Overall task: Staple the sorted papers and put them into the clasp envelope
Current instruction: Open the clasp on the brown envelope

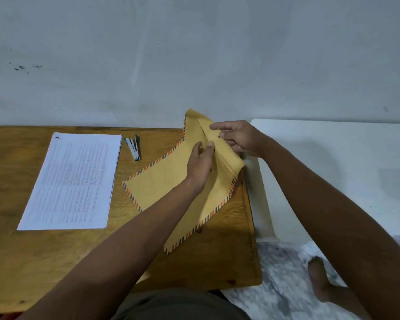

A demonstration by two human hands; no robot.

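The clasp envelope (pixel 171 188), yellow with a striped border, lies diagonally on the right part of the wooden bench (pixel 56 262), its far end lifted off the surface. The left hand (pixel 200 167) pinches the envelope's upper section between thumb and fingers (pixel 209 150). The right hand (pixel 239 138) grips the raised flap end, index finger extended along the top, remaining fingers curled beneath. The stack of printed papers (pixel 72 181) lies flat on the left part of the bench, apart from the envelope. The stapler (pixel 133 148) lies between the papers and the envelope, near the far edge.
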